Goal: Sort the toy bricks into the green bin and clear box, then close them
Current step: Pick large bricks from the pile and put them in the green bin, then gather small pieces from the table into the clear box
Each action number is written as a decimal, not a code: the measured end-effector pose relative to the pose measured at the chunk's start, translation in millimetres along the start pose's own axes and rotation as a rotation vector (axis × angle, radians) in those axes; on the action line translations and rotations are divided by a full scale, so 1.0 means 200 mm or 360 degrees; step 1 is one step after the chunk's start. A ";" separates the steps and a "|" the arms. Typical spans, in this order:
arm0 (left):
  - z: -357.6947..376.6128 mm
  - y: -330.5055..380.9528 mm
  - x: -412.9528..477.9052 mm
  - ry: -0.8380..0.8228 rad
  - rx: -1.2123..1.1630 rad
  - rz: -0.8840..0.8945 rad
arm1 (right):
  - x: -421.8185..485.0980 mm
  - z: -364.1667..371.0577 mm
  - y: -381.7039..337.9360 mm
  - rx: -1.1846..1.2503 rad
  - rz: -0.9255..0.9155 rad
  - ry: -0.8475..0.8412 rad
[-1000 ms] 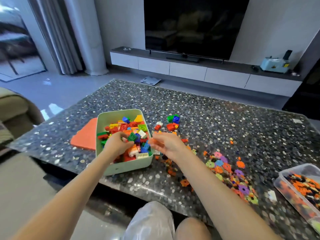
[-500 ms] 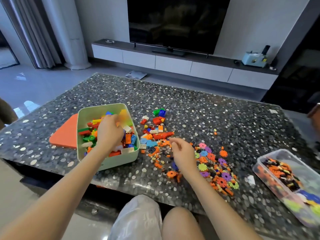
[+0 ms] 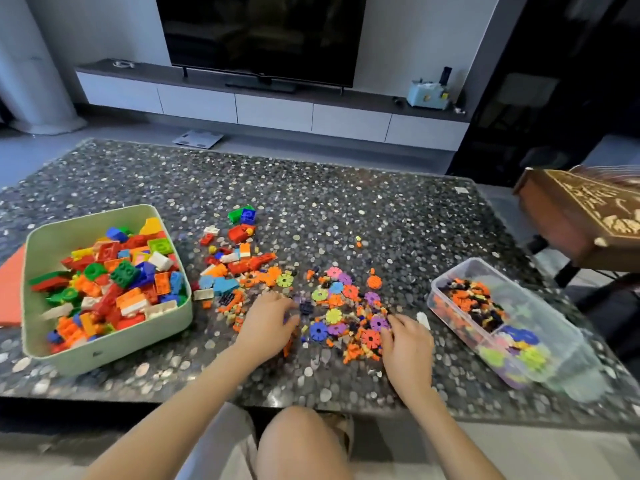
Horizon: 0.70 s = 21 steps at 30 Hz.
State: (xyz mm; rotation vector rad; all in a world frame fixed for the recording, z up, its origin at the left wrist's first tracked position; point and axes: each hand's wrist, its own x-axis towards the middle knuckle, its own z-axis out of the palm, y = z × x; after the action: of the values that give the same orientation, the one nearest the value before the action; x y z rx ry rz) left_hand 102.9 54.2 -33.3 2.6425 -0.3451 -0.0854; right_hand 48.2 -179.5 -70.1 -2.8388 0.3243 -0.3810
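Our right grip (image 3: 407,344) lies nearest the clear box (image 3: 561,358); left grip (image 3: 268,323) too curls among bricks (image 3: 346,306); contents we cannot tell.

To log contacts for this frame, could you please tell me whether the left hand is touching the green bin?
Apart. The head view shows a strip of tabletop between the left hand and the green bin.

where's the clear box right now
In the head view the clear box sits near the right edge of the table, just right of the right hand and the loose flower pieces.
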 end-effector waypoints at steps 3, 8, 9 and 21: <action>0.05 0.07 0.05 -0.0028 -0.0013 -0.0019 | 0.05 -0.01 0.00 0.0015 -0.0035 0.0011; 0.14 0.21 0.16 -0.0101 -0.0021 0.0013 | 0.18 -0.06 -0.04 0.0027 -0.0158 -0.0190; 0.15 0.23 0.17 -0.0102 -0.0022 0.0007 | 0.20 -0.06 -0.05 0.0026 -0.0193 -0.0214; -0.01 0.20 0.20 -0.0190 -0.0889 -0.0402 | 0.30 -0.07 -0.08 0.0036 -0.0580 -0.0424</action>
State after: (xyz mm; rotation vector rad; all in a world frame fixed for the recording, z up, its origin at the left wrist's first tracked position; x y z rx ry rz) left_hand 133.3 9.9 -13.5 2.1143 -0.0128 -0.3661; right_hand 102.5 -182.9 -38.2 -2.8733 -0.2510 -0.0683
